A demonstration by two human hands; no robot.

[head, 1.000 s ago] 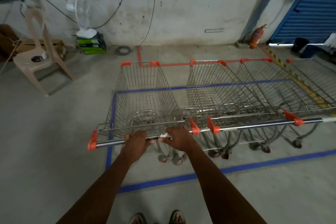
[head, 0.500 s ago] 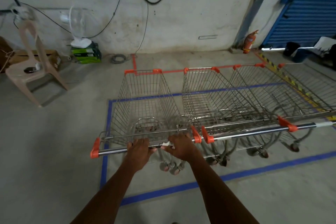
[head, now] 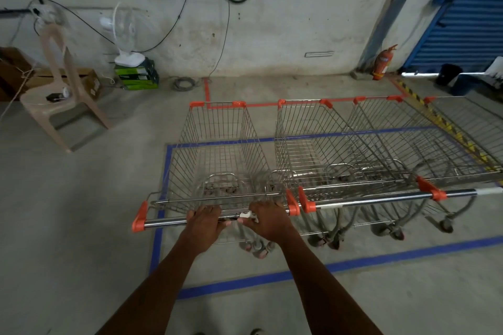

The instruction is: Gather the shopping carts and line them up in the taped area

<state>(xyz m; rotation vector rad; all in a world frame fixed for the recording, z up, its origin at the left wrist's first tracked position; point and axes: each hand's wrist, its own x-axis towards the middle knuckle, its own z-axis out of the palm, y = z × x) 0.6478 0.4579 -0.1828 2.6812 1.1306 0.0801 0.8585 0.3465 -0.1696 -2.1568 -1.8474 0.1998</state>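
Cart handle (head: 168,221) is gripped by left hand (head: 202,224) and right hand (head: 269,221), fingers curled round it. Leftmost cart (head: 217,149) is parked inside blue tape (head: 159,226), beside three carts on the right.

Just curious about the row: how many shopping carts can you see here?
4. One cart at the left end, gripped by both hands; a second beside it; a third further right; a fourth cut off by the right edge. More may be hidden.

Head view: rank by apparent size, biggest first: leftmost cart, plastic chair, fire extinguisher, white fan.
1. Leftmost cart, held at the handle by left hand and right hand
2. Plastic chair
3. White fan
4. Fire extinguisher

Cart is nearest, so distance inflates it.
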